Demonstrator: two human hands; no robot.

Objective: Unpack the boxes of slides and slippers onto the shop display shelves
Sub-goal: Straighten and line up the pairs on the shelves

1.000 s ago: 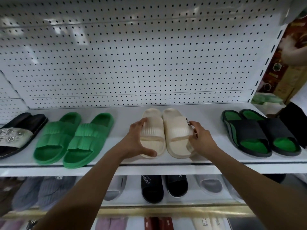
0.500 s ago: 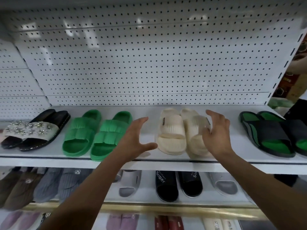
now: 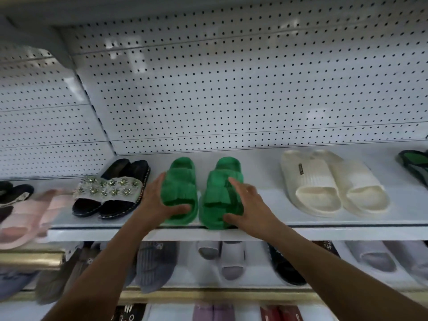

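Both hands are on the green slides, which sit on the top shelf right at its front edge. The left hand grasps the left slide from its outer side, fingers up along the strap and thumb hooked across the toe opening. The right hand is wrapped over the right slide, fingers lying on the strap, thumb tucked round the front near the shelf edge. The two slides sit side by side with a small gap between them, toes toward the person.

Just left of the left hand is a black pair with a jeweled strap, almost touching the wrist. Further left there's a blurry pink pair. Out past the right hand, well apart, a cream pair sits on the same shelf, and a dark green-lined pair peeks in at the far right.

Under the arms, the lower shelf holds grey, white and black slippers. Pegboard runs behind it all.
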